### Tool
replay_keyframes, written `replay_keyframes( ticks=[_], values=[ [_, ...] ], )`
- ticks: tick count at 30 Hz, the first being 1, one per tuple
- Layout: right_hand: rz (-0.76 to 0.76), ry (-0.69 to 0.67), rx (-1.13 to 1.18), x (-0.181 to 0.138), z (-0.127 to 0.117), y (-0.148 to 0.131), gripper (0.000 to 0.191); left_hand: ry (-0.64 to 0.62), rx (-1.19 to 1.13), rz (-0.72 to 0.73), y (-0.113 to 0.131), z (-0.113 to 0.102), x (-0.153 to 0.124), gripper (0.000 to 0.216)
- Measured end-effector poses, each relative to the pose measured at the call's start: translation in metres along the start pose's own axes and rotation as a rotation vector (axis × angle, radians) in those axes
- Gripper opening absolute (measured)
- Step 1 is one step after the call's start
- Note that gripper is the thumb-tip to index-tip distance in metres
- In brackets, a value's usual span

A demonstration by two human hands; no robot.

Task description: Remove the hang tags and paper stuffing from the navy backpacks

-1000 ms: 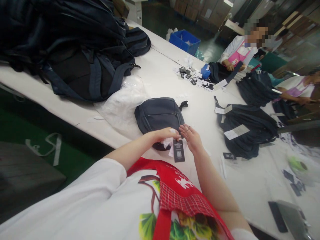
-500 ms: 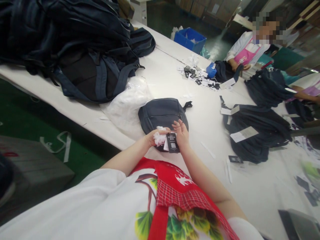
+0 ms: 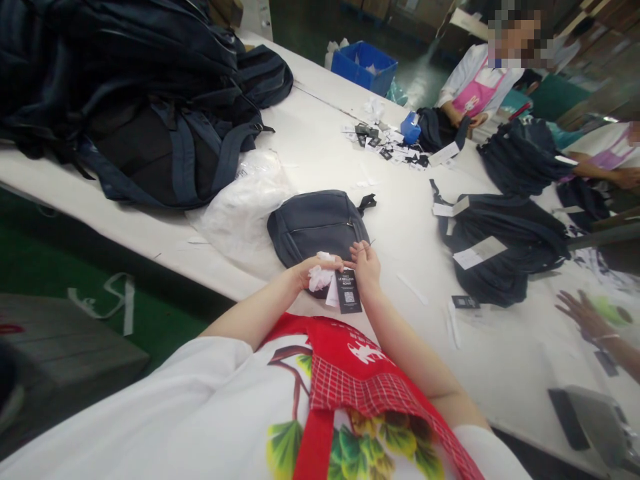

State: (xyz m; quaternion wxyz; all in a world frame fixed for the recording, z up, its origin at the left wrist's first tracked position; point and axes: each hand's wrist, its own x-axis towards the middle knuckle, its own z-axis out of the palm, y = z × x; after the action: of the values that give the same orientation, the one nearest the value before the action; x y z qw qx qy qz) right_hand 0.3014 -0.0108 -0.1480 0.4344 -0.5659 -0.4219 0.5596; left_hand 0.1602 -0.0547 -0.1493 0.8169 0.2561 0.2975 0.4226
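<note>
My left hand is closed around crumpled white paper. At its fingertips hang a black hang tag with white print and a white tag beside it. My right hand is just right of the tags, its fingers bent in a pinch with a thin dark string showing at the tips. Beneath both hands a small dark navy bag with a zipper lies flat on the white table. My hands hide the bag's near end.
Navy backpacks are heaped at left, beside a clear plastic bag. Loose tags lie farther back. More dark bags sit at right. A co-worker stands across the table; another person's hand reaches in from the right.
My right hand's fingers have drawn together from a looser spread, with a thin string now at their tips. The black tag hangs more exposed. Another person's hand has entered at right.
</note>
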Motion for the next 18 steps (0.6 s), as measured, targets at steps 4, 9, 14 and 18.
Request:
replay_keyframes(
  ticks=[4, 9, 14, 18],
  values=[
    [-0.207, -0.128, -0.088, -0.007, 0.005, 0.006, 0.042, 0.035, 0.036, 0.02, -0.002, 0.003, 0.001, 0.031],
    [0.146, -0.132, 0.053, 0.001, 0.005, 0.011, 0.03, 0.059, 0.364, -0.105, 0.007, -0.016, -0.002, 0.027],
    [0.458, -0.357, 0.006, -0.008, -0.016, 0.025, 0.016, 0.213, 0.728, -0.218, 0.01, -0.044, -0.013, 0.023],
    [0.659, -0.513, -0.112, -0.031, -0.037, 0.057, 0.015, 0.245, 0.68, -0.239, 0.003, -0.054, -0.024, 0.025]
  ],
)
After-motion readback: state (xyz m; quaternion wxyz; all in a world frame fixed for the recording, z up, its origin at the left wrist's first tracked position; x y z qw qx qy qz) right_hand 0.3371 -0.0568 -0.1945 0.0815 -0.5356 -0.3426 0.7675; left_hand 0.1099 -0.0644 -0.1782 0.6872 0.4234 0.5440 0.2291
